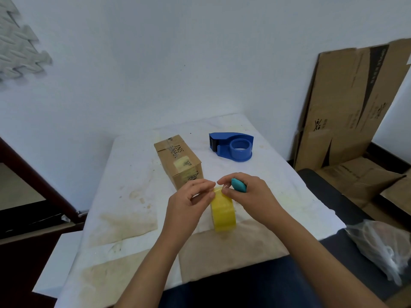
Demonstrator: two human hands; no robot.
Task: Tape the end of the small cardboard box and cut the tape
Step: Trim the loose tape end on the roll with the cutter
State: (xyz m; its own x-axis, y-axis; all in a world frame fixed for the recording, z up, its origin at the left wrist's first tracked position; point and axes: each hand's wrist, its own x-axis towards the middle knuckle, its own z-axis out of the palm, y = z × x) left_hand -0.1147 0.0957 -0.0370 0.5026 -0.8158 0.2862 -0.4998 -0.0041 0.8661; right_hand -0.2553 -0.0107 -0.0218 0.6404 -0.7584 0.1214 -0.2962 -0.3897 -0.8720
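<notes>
The white, stained cloth-covered surface [133, 174] carries everything within easy reach of the seated person. Against the wall to the right lean flattened brown cardboard sheets [347, 103], out of the way; their dark print is too blurred to read. The small brown cardboard box [178, 158] lies just beyond the hands with one end turned toward them, probably so that end can be taped; its top reads "INS", the rest smeared under old tape. The blue plastic tape dispenser [233, 146] sits empty to the box's right, well apart. The yellow roll of translucent tape [223, 212] stands on edge between the hands. The left hand [189, 201] pinches narrowly at the roll's top, seemingly picking up the free end. The right hand [251, 196] steadies the roll while curled around a small teal cutter [239, 185], kept ready for cutting.
</notes>
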